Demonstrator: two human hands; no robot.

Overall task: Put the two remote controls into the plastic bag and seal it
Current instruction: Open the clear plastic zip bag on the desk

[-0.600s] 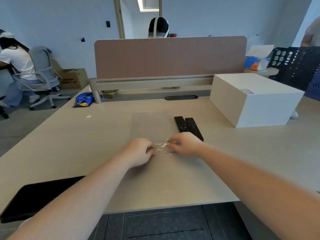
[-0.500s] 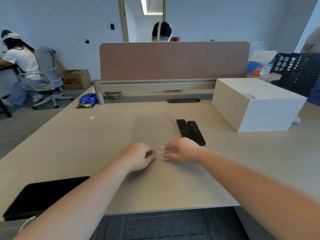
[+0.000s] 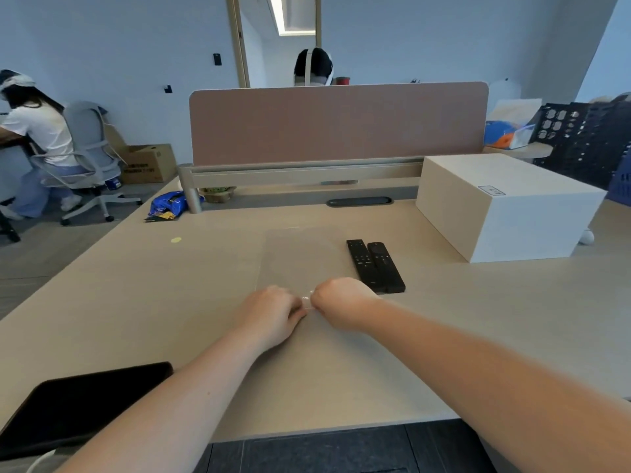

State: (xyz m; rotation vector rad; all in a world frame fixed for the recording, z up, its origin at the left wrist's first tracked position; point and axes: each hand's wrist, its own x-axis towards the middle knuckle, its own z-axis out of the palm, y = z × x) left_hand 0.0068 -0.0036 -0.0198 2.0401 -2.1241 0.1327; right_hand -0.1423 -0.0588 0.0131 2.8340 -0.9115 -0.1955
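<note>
- Since half a second back, the two hands have drawn closer together; the gap between them at the bag's near edge is now almost gone. Bag and remotes lie where they lay.
- Left hand [image 3: 273, 314]: curled into a loose fist, knuckles up, fingers pinched on the near edge of the plastic bag [image 3: 300, 257]. Fingertips hidden under the hand.
- Right hand [image 3: 339, 303]: likewise curled, pinching the same edge just beside the left hand; a crinkled bit of clear film glints between the two.
- The bag is clear and flat on the desk [image 3: 136, 302], stretching away from the hands toward 12 o'clock. Whether its mouth is parted, cannot tell.
- Two remote controls [image 3: 375, 264]: black, side by side and touching, lying outside the bag at 1 o'clock from the hands, near ends just beside the right hand.
- White box [image 3: 505, 213] at 2 o'clock, well apart from the remotes.
- Black tablet [image 3: 78, 404] at 8 o'clock, at the desk's near left corner.
- Brown divider panel [image 3: 338, 124] across the far edge at 12 o'clock; blue snack packet [image 3: 169, 206] near its left post, at 11 o'clock.
- A person in a white top sits on a grey chair [image 3: 88, 148] far off at 10 o'clock.
</note>
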